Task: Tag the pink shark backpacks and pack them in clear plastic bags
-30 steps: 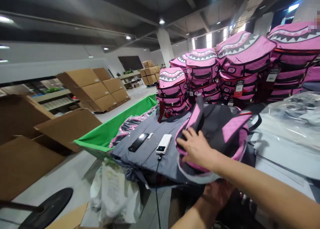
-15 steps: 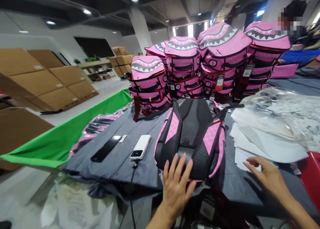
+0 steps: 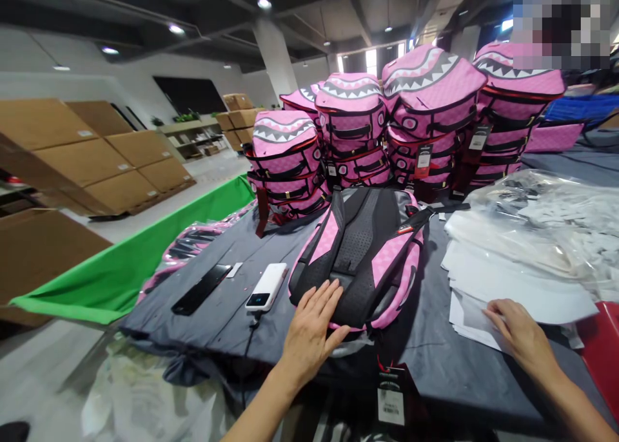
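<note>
Head view: by the near edge of the worktop [image 3: 435, 358], the left hand [image 3: 312, 329] lies open and flat on the lower end of the pink-and-black backpack [image 3: 360, 242], gripping nothing. The right hand [image 3: 520, 332], loosely curled, is at the white sheets' [image 3: 512, 281] near side; whether it pinches one I cannot tell. Farther back stand stacked pink backpacks [image 3: 430, 94].

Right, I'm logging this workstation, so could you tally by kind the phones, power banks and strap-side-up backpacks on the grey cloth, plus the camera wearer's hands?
Black phone: 1
White power bank: 1
Strap-side-up backpack: 1
Hands, left hand and right hand: 2
Total: 5
</note>
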A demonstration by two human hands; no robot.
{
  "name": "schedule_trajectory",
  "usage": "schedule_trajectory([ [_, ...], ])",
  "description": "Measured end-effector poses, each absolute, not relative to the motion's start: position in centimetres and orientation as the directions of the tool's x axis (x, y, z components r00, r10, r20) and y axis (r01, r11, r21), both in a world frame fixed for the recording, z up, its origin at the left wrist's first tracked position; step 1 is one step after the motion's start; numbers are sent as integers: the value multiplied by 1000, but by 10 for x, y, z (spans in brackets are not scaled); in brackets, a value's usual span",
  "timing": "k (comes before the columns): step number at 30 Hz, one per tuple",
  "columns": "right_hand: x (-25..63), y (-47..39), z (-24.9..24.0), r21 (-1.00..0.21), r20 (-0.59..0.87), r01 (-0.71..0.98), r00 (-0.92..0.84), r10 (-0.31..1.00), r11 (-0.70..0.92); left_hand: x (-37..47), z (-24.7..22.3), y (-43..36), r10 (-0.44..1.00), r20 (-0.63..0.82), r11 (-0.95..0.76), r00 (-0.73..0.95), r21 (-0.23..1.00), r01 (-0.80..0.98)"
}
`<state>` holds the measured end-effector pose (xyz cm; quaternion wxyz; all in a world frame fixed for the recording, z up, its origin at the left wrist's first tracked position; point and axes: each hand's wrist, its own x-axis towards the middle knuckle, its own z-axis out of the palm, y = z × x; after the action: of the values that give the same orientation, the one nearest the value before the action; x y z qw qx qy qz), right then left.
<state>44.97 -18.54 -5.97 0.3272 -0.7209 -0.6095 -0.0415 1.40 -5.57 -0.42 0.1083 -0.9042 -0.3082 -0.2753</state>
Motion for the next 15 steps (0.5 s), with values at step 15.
schedule_trajectory([
  [15, 413, -202, 25, -548, 217, 824, -25, 976, 143, 188, 4, -128, 606, 370, -520, 704, 854, -1],
])
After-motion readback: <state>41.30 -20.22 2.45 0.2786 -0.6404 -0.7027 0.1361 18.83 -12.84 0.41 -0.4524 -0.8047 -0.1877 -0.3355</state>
